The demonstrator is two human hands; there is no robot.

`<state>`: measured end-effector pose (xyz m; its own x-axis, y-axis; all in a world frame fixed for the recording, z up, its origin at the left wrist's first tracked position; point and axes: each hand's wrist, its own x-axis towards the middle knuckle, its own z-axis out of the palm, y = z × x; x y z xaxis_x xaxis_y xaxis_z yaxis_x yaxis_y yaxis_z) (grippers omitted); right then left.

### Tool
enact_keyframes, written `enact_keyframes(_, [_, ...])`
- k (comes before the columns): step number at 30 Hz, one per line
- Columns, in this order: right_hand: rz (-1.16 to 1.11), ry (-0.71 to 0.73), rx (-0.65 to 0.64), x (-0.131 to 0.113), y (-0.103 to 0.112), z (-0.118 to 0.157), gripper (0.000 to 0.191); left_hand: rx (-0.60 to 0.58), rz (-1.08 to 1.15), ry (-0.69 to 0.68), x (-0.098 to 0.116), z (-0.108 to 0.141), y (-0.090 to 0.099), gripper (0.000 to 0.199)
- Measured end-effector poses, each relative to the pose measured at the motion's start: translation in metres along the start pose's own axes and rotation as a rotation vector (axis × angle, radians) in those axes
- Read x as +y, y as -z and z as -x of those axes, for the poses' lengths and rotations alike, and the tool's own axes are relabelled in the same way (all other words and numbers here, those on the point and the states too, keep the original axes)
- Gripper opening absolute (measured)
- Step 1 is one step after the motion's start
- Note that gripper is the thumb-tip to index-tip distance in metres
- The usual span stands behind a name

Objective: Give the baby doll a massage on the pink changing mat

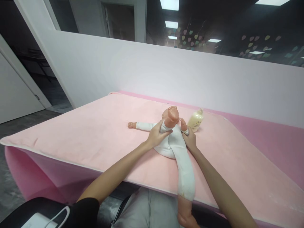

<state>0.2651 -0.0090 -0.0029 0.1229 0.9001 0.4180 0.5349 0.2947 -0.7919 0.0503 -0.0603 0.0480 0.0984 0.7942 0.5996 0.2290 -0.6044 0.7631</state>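
Observation:
A baby doll with a white cloth body lies on its back on the pink-covered table. My left hand is closed around one of its legs, which is lifted so the sole of the foot faces me. Around the doll's arm at the right, close to the wrist, my right hand is closed. The other leg hangs over the table's front edge. Stretched out to the left is the other arm. The raised foot hides most of the doll's head.
A pale yellow bottle stands just beyond my right hand. The table wears a light pink padded cover, with darker pink cloth hanging below. A white partition with dark glass above rises behind. A white device with a cable sits at lower left.

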Motion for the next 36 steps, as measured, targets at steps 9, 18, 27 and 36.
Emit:
enact_keyframes(9, [0.001, 0.009, -0.002, 0.0012, 0.0000, -0.0002, 0.039, -0.002, 0.001, 0.008, -0.0019, -0.0001, 0.0002, 0.052])
enact_keyframes(18, [0.013, 0.009, 0.001, 0.0025, -0.0003, 0.0000, 0.039, 0.003, 0.007, 0.013, -0.0005, -0.0002, -0.0003, 0.051])
enact_keyframes(27, [0.006, 0.020, 0.005, 0.0015, 0.0000, -0.0002, 0.041, -0.020, -0.007, -0.007, 0.0040, 0.0007, 0.0003, 0.051])
enact_keyframes(36, [0.036, 0.048, 0.021, 0.0081, -0.0015, -0.0023, 0.038, -0.072, -0.090, -0.123, 0.0070, 0.0031, 0.0018, 0.050])
